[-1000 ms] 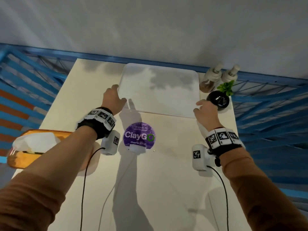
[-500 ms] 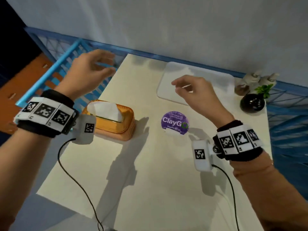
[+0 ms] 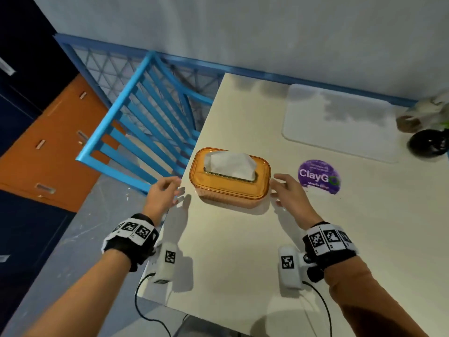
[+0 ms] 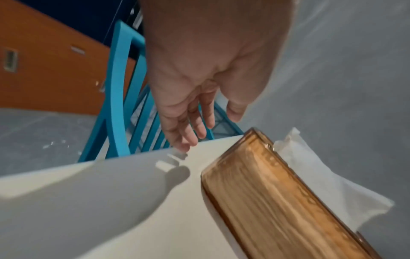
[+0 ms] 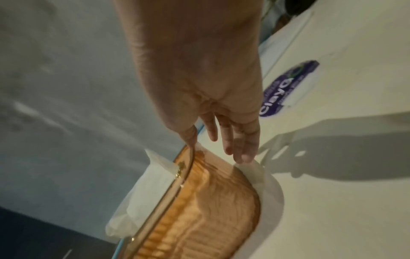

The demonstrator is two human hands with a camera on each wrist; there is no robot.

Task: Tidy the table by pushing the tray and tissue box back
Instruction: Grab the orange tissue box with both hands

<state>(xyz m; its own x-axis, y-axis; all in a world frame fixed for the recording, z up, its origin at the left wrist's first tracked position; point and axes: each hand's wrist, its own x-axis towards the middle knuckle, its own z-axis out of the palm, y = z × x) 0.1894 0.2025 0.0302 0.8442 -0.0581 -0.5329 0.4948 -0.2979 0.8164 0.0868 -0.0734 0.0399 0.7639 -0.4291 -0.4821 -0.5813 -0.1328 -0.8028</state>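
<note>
An amber tissue box (image 3: 229, 180) with a white tissue sticking out stands near the left edge of the cream table (image 3: 243, 251). My left hand (image 3: 167, 190) hovers just left of the box, fingers loose, a small gap to the box's side (image 4: 266, 201). My right hand (image 3: 286, 188) hovers just right of it, fingers extended; in the right wrist view the thumb looks close to the box rim (image 5: 188, 168). Neither hand holds anything. The white tray (image 3: 340, 122) lies far back by the wall.
A purple ClayGo sticker (image 3: 318, 176) sits right of the box. A black round pot (image 3: 427, 144) and bottles (image 3: 413, 117) stand at the back right corner. A blue chair (image 3: 136, 127) stands left of the table, beside the box.
Both hands left the tray, lifted, and have come down on either side of the tissue box. My view has swung left onto the box.
</note>
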